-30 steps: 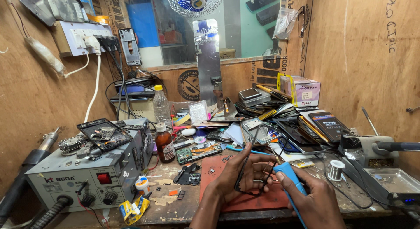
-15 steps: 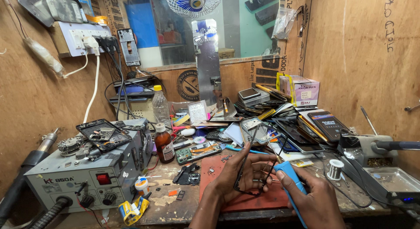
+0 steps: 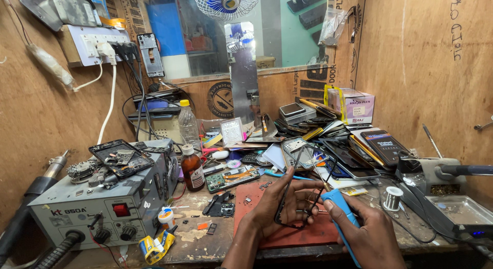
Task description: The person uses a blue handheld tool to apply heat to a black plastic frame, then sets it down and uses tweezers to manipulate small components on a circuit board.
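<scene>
- A thin black phone frame (image 3: 298, 197) stood tilted over the red work mat (image 3: 257, 202) at the front middle of the bench, its lower end near the mat and its upper end leaning away from the person.
- The left hand (image 3: 285, 205) gripped that frame, fingers curled round its lower part and the thumb raised along its left edge.
- The right hand (image 3: 372, 235) was closed round a blue-handled tool (image 3: 341, 207), whose upper end sat just beside the frame's lower right corner; whether the tip touched the frame could not be told.
- Small dark parts and screws (image 3: 221, 205) lay scattered just left of the mat on the worn wooden bench (image 3: 190, 243).
- A bare green circuit board (image 3: 233, 177) lay behind the mat, with a brown glass bottle (image 3: 192, 169) with a red cap upright beside it.
- Further left sat a grey hot-air rework station (image 3: 97, 202) with a red switch and black knobs, and an opened phone (image 3: 120, 157) resting on top.
- A small white pot with an orange lid (image 3: 165, 216) stood at the station's front corner.
- To the right, a spool of solder wire (image 3: 393, 198) stood near a soldering-iron stand (image 3: 436, 171) and a metal tray (image 3: 459, 210).
- A heap of phone screens and handsets (image 3: 339, 145) was piled behind the hands.
- A clear plastic bottle with a yellow cap (image 3: 187, 122) stood at the back, below a power strip (image 3: 97, 43) on the plywood wall.
</scene>
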